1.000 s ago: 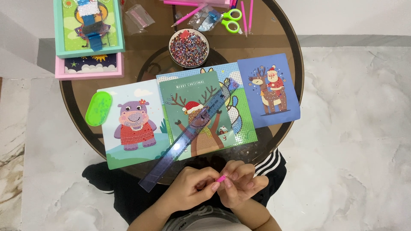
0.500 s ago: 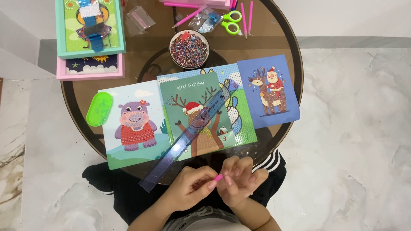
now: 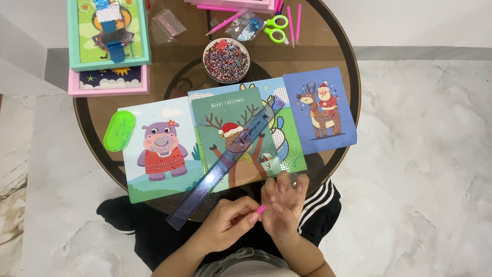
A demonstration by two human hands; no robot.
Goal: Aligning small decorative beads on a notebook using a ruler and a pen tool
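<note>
My left hand (image 3: 225,224) pinches a small pink stick (image 3: 260,209) between thumb and fingertips, just off the near edge of the round glass table (image 3: 352,92). My right hand (image 3: 285,206) is beside it with fingers spread. Its fingers touch the stick's tip and reach over the table edge. Directly above the hands a clear blue ruler (image 3: 230,159) lies diagonally across a green reindeer card (image 3: 225,120). A hippo card (image 3: 159,154) lies to its left and a blue Santa card (image 3: 320,110) to its right.
A bowl of mixed beads (image 3: 226,60) stands behind the cards. A green oval tray (image 3: 119,130) lies at the left. Teal (image 3: 108,31) and pink (image 3: 110,82) framed pictures are stacked at the back left. Scissors (image 3: 274,28) and pink pens (image 3: 293,20) lie at the back.
My right hand's fingers have opened and lifted toward the table edge. The left hand still pinches the pink stick. The cards and ruler have not moved.
</note>
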